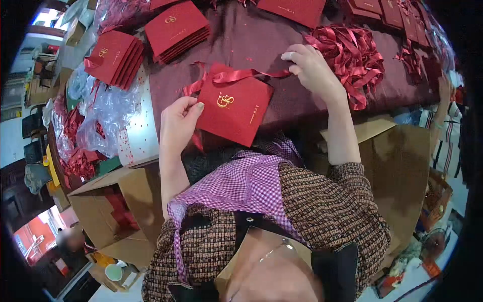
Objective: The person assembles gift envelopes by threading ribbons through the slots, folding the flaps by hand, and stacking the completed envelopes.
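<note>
Fairly bright, soft light falls on both hands. Glare whitens the plastic wrap left of the left hand; ribbons beside the right hand gleam. Wide-lens distortion bends the surroundings farthest from the hands; the corners go black.

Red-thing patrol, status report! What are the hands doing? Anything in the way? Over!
Left hand pinching red piece by its edge. Right hand at red ribbon. Gold letters showing. Ribbon pile beside right hand, not blocking.
</note>
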`<state>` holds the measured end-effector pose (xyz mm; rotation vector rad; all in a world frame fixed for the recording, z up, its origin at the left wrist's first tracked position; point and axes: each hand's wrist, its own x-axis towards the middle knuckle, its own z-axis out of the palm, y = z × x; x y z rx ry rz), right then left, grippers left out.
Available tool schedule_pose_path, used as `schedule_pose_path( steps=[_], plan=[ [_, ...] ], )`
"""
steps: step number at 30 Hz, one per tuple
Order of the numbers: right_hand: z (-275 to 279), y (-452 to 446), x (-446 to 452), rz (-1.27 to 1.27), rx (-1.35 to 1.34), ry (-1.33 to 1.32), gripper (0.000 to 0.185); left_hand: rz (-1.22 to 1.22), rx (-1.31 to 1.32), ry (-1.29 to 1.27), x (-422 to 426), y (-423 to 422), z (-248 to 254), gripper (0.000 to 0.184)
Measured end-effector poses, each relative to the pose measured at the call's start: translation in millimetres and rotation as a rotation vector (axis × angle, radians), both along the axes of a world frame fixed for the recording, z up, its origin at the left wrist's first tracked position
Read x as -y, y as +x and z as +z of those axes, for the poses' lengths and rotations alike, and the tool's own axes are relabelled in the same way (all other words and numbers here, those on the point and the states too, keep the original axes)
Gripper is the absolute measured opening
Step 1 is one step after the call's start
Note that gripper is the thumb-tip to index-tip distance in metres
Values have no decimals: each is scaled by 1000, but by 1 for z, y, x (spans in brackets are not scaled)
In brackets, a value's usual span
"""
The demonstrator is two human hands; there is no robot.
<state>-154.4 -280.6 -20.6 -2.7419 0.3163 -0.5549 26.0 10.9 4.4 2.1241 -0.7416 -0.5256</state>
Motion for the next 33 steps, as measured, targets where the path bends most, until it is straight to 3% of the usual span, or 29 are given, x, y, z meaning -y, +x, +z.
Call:
schedule_pose_path(
  steps=[7, 17, 18, 21, 23, 24, 26, 27, 28, 30, 31, 33],
  plan=[
    [-4, -8, -4, -7, 79, 62, 13, 30, -94, -179, 7, 6, -5, 17],
    [-3, -6, -13, -9, 39, 38, 17, 53, -117, -178, 7, 7, -8, 17],
    [-4, -4, -12, 13, 126, 94, 15, 59, -166, -194, 8, 7, -6, 17],
    [15, -4, -26, -166, 218, 587, 5, 71, -227, -217, 7, 8, -5, 17],
    [18, -7, -21, -50, 327, 981, 13, 89, -274, -221, 7, 10, -5, 17],
    [25, -8, -21, 33, 306, 1051, 25, 97, -267, -219, 6, 9, -4, 17],
    [31, -12, -24, 107, 231, 986, 30, 74, -361, -296, 6, 7, -1, 18],
    [32, -13, -27, 122, 173, 1195, 27, 70, -393, -303, 6, 8, -2, 19],
    [34, -14, -32, 125, 172, 1197, 27, 73, -393, -302, 6, 7, -1, 19],
    [37, -11, -43, 187, 95, 1589, 28, 63, -409, -289, 6, 6, 3, 20],
    [23, -11, -47, 348, 132, 1876, 31, 62, -410, -288, 6, 6, 3, 20],
    [30, -9, -55, 366, -8, 1742, 35, 45, -512, -374, 6, 6, 3, 22]
  ],
)
